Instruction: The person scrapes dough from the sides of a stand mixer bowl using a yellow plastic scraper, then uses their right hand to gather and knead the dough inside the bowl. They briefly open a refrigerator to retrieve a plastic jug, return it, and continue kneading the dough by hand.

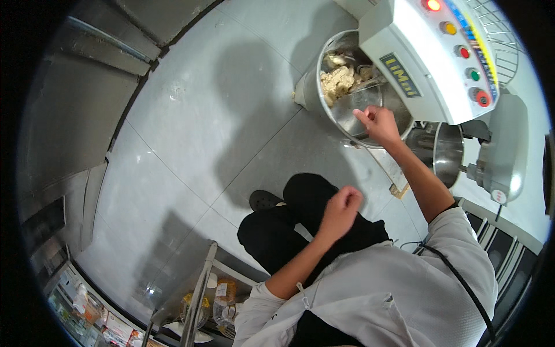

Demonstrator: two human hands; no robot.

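Observation:
My right hand (378, 123) is over the near part of a large steel mixing bowl (331, 110), its fingers curled and nothing seen in them. Inside the bowl, pale lumpy dough (338, 82) lies against the far left wall, beside a metal mixer bar (366, 84). The bowl sits under the white head of a dough mixer (418, 65), which has a lit lamp and several coloured buttons. Lower down, my left hand (344, 210) hangs above my thigh, loosely closed, with nothing visible in it and touching nothing.
Right of the bowl stands a second mixer (505, 147) with a steel bowl (448, 152). A metal rack (201, 295) holding bottles and bags is at the lower left, close to my left arm. Steel cabinets (78, 108) line the left. The floor (186, 112) is tiled.

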